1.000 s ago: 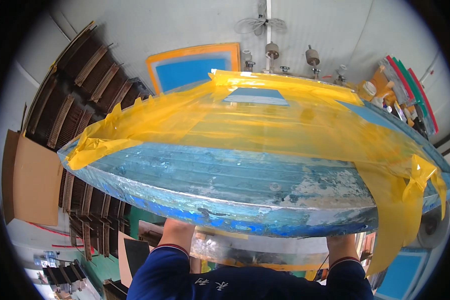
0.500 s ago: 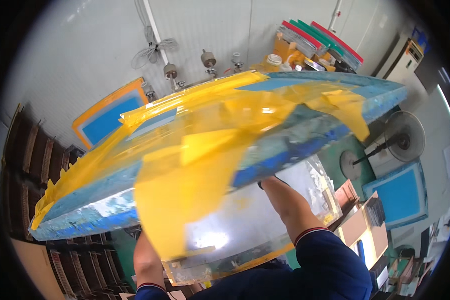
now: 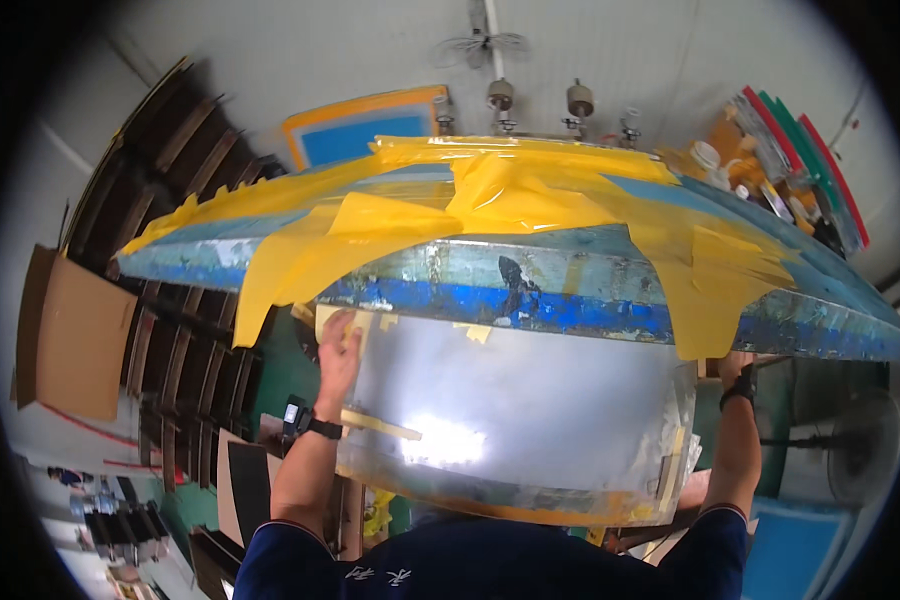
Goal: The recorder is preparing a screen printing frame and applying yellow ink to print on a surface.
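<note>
A large screen-printing frame point(image 3: 570, 308), its sides crusted with blue paint, spans the view in front of me. Yellow tape point(image 3: 530, 200) covers much of its top, and loose flaps hang over the near side. Below it lies a pale, shiny flat board point(image 3: 530, 400) with taped edges. My left hand point(image 3: 340, 355) is at the board's far left corner, fingers raised and apart near the frame's underside; whether they touch it I cannot tell. My right hand point(image 3: 738, 364) reaches the frame's lower edge on the right, its fingers hidden by the frame and a tape flap.
Dark slatted racks point(image 3: 185, 350) and a cardboard sheet point(image 3: 75, 335) stand at left. An orange-edged blue screen point(image 3: 365, 130) leans at the back wall. Back right are stacked red and green-edged frames point(image 3: 810, 165) and containers point(image 3: 705, 155). A fan point(image 3: 860, 440) stands at right.
My view has swung left, and the frame now lies more level across it. My left hand has come out into sight at the board's corner; my right arm is farther right.
</note>
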`<control>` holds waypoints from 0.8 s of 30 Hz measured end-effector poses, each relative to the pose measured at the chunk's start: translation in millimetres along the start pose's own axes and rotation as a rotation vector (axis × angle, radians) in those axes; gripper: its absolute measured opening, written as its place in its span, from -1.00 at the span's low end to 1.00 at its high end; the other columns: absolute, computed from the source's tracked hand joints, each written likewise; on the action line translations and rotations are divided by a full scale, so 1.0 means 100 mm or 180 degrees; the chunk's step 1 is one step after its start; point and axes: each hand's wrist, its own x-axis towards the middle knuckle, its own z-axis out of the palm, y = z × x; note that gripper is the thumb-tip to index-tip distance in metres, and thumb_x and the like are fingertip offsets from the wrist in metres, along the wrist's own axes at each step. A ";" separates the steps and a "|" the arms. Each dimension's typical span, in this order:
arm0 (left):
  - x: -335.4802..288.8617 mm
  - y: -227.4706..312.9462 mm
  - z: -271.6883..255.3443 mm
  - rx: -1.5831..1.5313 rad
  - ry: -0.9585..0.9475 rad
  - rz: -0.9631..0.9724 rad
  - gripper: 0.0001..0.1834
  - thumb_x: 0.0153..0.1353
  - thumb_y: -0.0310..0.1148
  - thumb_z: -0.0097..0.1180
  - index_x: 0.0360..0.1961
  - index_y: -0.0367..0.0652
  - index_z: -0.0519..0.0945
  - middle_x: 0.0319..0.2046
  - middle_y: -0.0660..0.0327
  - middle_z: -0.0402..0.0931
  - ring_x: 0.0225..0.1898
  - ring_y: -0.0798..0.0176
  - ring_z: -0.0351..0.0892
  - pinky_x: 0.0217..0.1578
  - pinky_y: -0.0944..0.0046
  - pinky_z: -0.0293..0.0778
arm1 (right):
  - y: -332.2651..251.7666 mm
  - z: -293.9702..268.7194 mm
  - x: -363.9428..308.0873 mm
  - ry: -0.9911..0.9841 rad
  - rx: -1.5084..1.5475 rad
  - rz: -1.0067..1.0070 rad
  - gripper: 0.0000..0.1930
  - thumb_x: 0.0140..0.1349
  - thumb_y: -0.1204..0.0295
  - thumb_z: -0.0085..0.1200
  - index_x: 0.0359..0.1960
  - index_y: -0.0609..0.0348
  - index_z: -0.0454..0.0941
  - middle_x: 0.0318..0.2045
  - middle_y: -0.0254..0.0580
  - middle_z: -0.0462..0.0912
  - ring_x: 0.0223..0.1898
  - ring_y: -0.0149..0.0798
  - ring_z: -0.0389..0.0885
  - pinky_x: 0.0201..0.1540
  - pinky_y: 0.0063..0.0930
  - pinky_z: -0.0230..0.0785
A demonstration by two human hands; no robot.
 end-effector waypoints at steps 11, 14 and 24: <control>-0.41 0.77 0.27 -0.0842 -0.0911 0.0143 -0.64 0.19 -0.44 0.15 0.05 -0.15 0.54 0.05 0.05 0.50 0.07 0.07 0.51 0.00 0.17 0.47 | -0.65 -1.59 -0.37 0.0554 0.0171 -0.0340 -0.74 0.33 0.31 -0.10 -0.09 0.14 0.54 -0.27 0.05 0.63 -0.18 0.04 0.59 -0.23 -0.13 0.39; -0.49 1.14 0.36 -0.1036 -0.1389 0.0863 -0.64 0.22 -0.39 0.15 0.04 -0.18 0.53 0.01 0.03 0.52 0.03 0.03 0.53 0.05 0.18 0.45 | -1.50 -1.73 -0.42 -0.0228 0.2201 -0.1468 -0.80 0.31 0.37 -0.08 -0.24 0.20 0.55 -0.54 -0.07 0.52 -0.49 -0.18 0.50 -0.40 -0.31 0.35; -0.41 0.72 -0.32 -0.2602 -0.2625 0.0514 -0.77 0.32 -0.30 0.09 -0.14 -0.23 0.57 -0.33 0.19 0.60 -0.27 0.37 0.53 -0.20 0.32 0.43 | -4.87 -3.05 -0.86 -0.2674 0.4259 -0.3069 -0.75 0.30 0.44 0.08 -0.02 0.24 0.54 -0.25 -0.23 0.58 -0.22 -0.39 0.51 -0.14 -0.52 0.39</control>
